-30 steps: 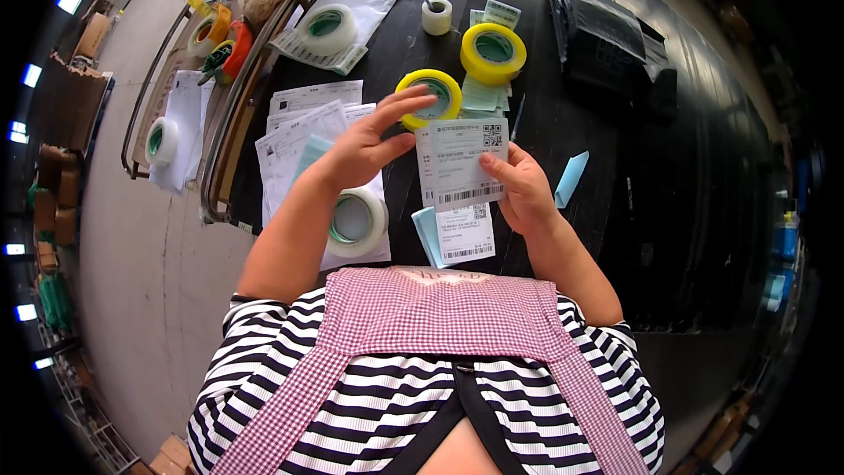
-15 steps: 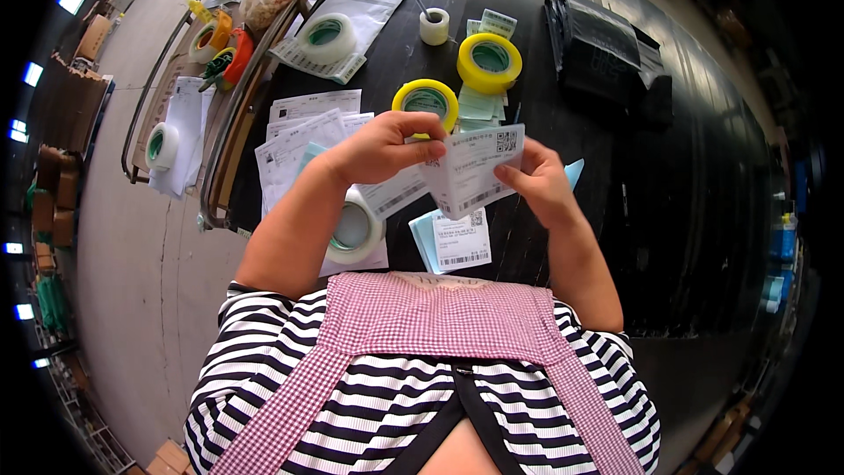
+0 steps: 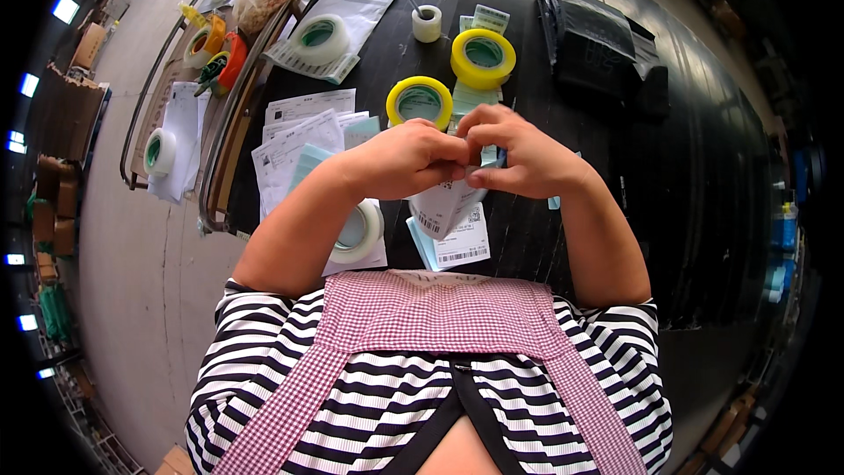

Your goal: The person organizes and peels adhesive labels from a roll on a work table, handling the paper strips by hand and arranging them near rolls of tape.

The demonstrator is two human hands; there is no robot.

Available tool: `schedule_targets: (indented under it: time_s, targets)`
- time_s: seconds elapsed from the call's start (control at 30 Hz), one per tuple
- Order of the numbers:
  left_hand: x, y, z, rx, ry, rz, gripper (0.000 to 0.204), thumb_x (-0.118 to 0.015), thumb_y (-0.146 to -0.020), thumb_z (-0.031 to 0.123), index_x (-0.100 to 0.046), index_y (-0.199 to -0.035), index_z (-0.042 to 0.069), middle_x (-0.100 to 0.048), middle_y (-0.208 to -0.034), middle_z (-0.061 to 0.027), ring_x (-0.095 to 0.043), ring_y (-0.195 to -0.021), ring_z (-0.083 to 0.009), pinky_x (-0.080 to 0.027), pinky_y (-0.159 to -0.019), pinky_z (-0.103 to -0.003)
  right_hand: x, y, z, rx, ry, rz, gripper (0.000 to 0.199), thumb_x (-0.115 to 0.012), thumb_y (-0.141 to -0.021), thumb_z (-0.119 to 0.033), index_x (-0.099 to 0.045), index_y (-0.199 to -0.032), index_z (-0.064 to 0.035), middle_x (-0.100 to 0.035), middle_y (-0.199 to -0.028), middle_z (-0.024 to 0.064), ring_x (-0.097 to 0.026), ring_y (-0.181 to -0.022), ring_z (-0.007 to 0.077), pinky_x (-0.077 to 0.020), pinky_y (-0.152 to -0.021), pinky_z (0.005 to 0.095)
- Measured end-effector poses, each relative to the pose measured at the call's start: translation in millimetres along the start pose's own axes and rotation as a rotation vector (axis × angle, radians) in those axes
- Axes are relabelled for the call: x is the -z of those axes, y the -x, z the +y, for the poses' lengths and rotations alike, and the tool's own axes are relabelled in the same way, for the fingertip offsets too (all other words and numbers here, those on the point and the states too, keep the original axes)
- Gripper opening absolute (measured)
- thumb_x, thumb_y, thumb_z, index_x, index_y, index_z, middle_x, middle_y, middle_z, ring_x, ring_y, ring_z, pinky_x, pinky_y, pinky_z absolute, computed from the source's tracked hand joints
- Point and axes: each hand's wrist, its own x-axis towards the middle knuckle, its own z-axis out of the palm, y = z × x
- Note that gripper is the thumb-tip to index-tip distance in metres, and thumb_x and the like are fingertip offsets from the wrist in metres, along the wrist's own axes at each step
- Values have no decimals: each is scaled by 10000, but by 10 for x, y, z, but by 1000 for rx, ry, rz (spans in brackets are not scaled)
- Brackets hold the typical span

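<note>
My left hand (image 3: 406, 158) and my right hand (image 3: 520, 157) meet fingertip to fingertip over the table. Both are closed in a pinch at the upper part of a white printed label (image 3: 440, 209); its lower part hangs curved below them, and the pinched part is mostly hidden by my fingers. Beneath it lies a small stack of printed labels (image 3: 466, 242) with pale blue backing. Just beyond my hands are two yellow-rimmed tape rolls, one nearer (image 3: 392, 105) and one farther (image 3: 510, 54).
Several printed sheets (image 3: 294, 154) lie left of my hands, near a clear tape roll (image 3: 374, 242). Farther off are another tape roll (image 3: 338, 44) on a packet and a small pot (image 3: 427, 29). Black plastic bags (image 3: 593, 44) lie right. A metal-railed cart (image 3: 211, 185) borders the table's left.
My right hand has moved left to meet my left hand. The label, spread flat between them before, is now bunched and curving down under the fingers.
</note>
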Motion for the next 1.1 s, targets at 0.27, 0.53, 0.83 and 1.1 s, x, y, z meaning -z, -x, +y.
schedule_targets:
  time_s: [0.27, 0.53, 0.83, 1.1]
  targets:
    - [-12, 53, -35, 56, -65, 70, 75, -666, -832, 118, -640, -861, 53, -628, -788, -113, -600, -782, -324, -456, -784, -404, -104, -61, -71, -511, -554, -293, 190, -663, -852, -148, -679, -947, 16, -675, -795, 101, -607, -710, 181, -494, -701, 314]
    - [-145, 30, -104, -148, -177, 327, 68, -637, -836, 122, -622, -820, 58, -627, -719, -106, -612, -717, -326, -472, -721, -411, -377, 102, 146, -501, -991, -117, 193, -652, -894, -195, -685, -890, -5, -636, -765, 16, -564, -694, 74, -468, -646, 239]
    - [-15, 75, -78, 142, 5, 180, 108, -696, -834, 128, -634, -857, 43, -639, -767, -103, -613, -725, -258, -474, -671, -347, -187, 289, 298, -535, -965, -324, 261, -744, -862, -237, -677, -880, 15, -641, -773, -2, -547, -686, 48, -476, -634, 228]
    - [234, 282, -349, 381, 104, 57, 182, -690, -874, 198, -654, -881, 20, -620, -711, -83, -544, -664, -149, -461, -648, -311, -92, 379, 362, -662, -851, -269, 249, -745, -863, -222, -678, -811, 12, -622, -706, -17, -527, -633, 44, -466, -603, 227]
